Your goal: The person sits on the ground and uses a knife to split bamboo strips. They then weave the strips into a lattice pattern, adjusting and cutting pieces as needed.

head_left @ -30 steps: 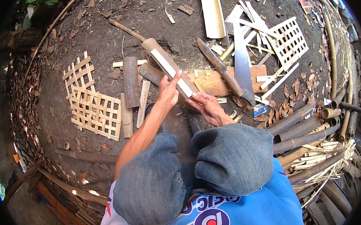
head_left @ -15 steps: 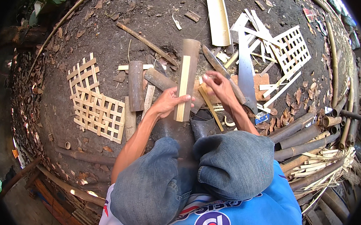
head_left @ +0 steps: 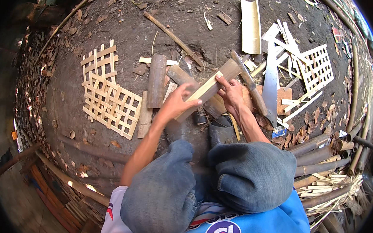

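Observation:
Between my hands is a brown bamboo piece (head_left: 230,71), tilted with its far end to the right. A narrow pale bamboo strip (head_left: 208,87) lies lengthwise along its upper face. My left hand (head_left: 179,102) grips the near end, its thumb pressing on the strip and its fingers blurred. My right hand (head_left: 234,97) holds the far part from the right side, thumb at the strip's upper end. Just right of it rests a long knife-like tool (head_left: 257,97) with a brown handle. Below the held piece, short bamboo sections (head_left: 181,76) lie on the ground.
A handsaw (head_left: 271,75) leans over a reddish-brown block (head_left: 283,101) at right. Woven bamboo lattices lie left (head_left: 112,105) and far right (head_left: 319,67). A split bamboo half (head_left: 250,28) is at the back. Bamboo poles (head_left: 318,156) and shavings are piled at lower right.
The bamboo piece with its strip has swung from upright to tilted rightward. My right hand, free before, has come onto its far part. The whole view has shifted.

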`<state>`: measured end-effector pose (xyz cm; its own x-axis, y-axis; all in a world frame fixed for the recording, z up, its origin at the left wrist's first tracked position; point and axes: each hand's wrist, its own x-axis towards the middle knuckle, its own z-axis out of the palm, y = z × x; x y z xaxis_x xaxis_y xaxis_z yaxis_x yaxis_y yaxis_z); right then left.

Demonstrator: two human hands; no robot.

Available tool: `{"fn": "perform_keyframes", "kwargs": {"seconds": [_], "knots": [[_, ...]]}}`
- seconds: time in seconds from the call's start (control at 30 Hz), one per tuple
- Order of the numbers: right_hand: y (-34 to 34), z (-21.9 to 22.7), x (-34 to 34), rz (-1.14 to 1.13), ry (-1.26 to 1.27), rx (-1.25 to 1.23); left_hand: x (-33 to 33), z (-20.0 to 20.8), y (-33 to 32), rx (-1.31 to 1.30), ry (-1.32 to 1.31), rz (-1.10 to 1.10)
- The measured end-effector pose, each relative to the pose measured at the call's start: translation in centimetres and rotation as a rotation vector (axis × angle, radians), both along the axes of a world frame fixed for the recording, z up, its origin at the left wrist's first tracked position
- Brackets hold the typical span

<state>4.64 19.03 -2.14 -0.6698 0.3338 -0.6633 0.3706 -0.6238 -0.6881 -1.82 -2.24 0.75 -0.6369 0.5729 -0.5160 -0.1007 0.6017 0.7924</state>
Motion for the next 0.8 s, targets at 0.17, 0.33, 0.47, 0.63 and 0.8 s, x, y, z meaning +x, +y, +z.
{"fn": "perform_keyframes", "kwargs": {"seconds": [0.17, 0.33, 0.47, 0.63, 0.8], "knots": [[-2.3, 0.3, -1.7, -0.077, 0.068, -0.03, 2.7, -0.2, 2.4, -0.147, 0.924, -0.009], [-3.6, 0.6, -2.9, -0.075, 0.033, -0.039, 2.4, -1.4, 2.3, -0.434, 0.781, -0.091], [-5.0, 0.5, -3.8, -0.069, 0.014, -0.101, 2.1, -2.8, 1.1, -0.521, 0.83, -0.126], [-5.7, -0.7, -4.3, -0.061, -0.041, -0.163, 1.4, -2.8, -0.5, -0.497, 0.799, -0.165], [-5.1, -3.1, -3.5, -0.094, -0.097, -0.199, 1.3, -2.3, -0.1, -0.515, 0.785, -0.282]]}}
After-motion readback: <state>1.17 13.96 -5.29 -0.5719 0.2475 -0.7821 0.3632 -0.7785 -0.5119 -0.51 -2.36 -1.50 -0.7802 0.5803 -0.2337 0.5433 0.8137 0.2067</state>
